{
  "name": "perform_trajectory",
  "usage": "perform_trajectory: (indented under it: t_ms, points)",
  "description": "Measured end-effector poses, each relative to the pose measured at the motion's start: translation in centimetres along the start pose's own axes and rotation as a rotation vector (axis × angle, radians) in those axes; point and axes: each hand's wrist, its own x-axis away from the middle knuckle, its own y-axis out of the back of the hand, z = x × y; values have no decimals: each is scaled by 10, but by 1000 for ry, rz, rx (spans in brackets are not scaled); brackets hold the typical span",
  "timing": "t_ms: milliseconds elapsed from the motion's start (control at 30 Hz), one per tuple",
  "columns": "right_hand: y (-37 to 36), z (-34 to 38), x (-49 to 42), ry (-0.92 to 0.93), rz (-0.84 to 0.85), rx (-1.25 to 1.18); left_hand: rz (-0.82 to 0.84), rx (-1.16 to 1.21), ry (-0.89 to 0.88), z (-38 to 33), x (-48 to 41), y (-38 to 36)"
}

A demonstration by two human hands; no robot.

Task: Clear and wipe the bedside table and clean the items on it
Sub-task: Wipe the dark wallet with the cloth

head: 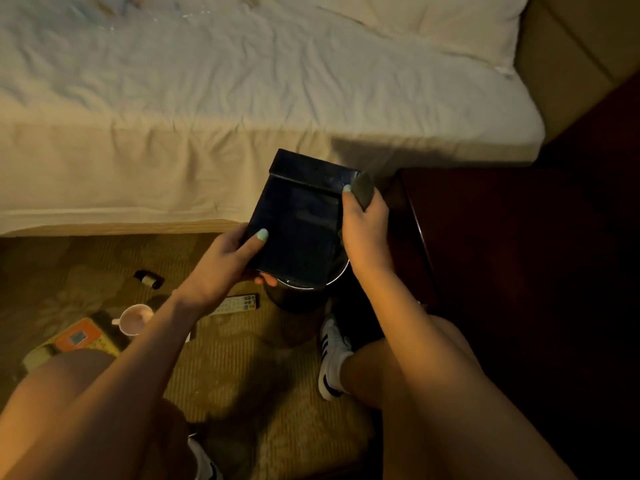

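Both hands hold dark flat rectangular box (298, 220) over black round bin (298, 300).
Left hand (221, 261) fingers (258, 239) clamped on its lower-left corner; right hand (363, 233) pinches grey cloth pad (363, 191) against its upper-right edge.

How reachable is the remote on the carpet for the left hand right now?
Probably not yet: the left hand grips the dark box, so its fingers are occupied. The remote lies close by, nothing on it.
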Motion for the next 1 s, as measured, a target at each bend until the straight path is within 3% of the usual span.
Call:
perform_trajectory:
  t_ms: [200,333,500,733,900,1000]
  points:
    - [49,39,30,201,252,288,-24,-11,-226,-39,29,-58]
    - [87,67,47,218,219,478,-82,31,-301,-61,41,-99]
    - [130,85,80,198,167,468,-105,60,-242,-81,55,-141]
    - [211,77,131,182,-25,406,290,45,-209,-102,85,-191]
    - [272,64,168,180,-70,466,142,4,-162,-101,88,-238]
    - [317,51,183,119,-128,491,144,-32,-138,-92,76,-262]
